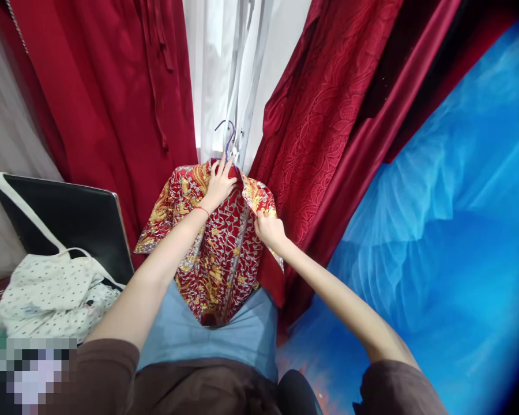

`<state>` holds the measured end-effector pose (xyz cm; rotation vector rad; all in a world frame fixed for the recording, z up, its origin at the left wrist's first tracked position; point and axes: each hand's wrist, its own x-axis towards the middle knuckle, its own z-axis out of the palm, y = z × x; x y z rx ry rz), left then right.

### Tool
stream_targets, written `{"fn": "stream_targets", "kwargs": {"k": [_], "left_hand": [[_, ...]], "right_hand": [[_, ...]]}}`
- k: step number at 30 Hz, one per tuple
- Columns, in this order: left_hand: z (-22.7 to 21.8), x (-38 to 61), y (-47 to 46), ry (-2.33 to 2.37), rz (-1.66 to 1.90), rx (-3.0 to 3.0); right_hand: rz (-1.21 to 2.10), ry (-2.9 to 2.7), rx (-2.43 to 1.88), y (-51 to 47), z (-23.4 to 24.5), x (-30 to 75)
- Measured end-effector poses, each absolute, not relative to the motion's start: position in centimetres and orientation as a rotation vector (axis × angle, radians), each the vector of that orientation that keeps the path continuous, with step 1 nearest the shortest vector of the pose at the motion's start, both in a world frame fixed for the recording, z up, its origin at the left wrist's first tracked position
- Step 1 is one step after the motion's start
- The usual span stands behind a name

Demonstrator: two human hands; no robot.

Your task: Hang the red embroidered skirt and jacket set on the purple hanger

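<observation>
Emb. jacket (216, 259), red w/ gold + silver pattern, short wide sleeves, center of view, upright in front of wearer, lower end over light-blue legwear (168, 328). Purple-blue hanger (232, 135) at its neck, hook sticking up above collar; can't tell if hook is caught on anything.

L hand (219, 183) on jacket collar, fingers somewhat apart, tips up by base of hook; can't tell if it grips hanger or just presses cloth. Thin red cord (203, 210) round L wrist.

R hand (270, 230) curled narrow, pinching jacket's front edge btwn thumb + fingers, a bit lower than L hand, on R side of garment. Both arms reach fwd, bare below brown sleeves.

Bkgd: plain red garment (112, 104) w/ hanging ties on L, patterned red fabric (320, 138) on R, just beside jacket. Btwn them white drapery (207, 69) + pale uprights (257, 63) behind hanger.

Far L: black panel (69, 216) w/ light rim, leaning; white strap (30, 213) runs across it; white dotted cloth (47, 294) bunched below, near L forearm. Bottom L corner pixelated, unreadable. R side: big blue printed backdrop (458, 242), feathery pale pattern, behind R forearm
</observation>
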<state>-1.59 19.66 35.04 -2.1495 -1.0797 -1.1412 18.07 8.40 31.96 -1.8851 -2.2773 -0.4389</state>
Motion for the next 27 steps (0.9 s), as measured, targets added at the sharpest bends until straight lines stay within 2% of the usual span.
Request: {"fn": "stream_targets", "kwargs": {"k": [5,10,14,20,24,27], "left_hand": [[35.1,-1.5,19.9,-1.091,-1.178,-2.211],[34.2,-0.3,20.5,-1.316,-1.260,-2.132],[34.4,-2.2,20.6,-1.286,-1.282,-2.169],[36.2,-7.6,20.0,-0.973,-0.964,-2.358],[35.4,-9.0,20.7,-1.363,-1.330,-2.043],[34.8,-10.3,21.5,-1.662,-1.321,-2.089]], "right_hand": [[-0.216,-2.067,-1.824,8.1,33.6,16.5],[-0.125,-2.112,-1.531,5.6,35.5,10.9],[-0.064,-2.227,-1.464,5.9,33.5,8.3],[0.019,-2.219,-1.700,9.1,28.5,10.1],[0.022,-2.203,-1.756,10.6,27.3,10.7],[0.044,-2.188,-1.720,11.4,27.1,11.0]]}}
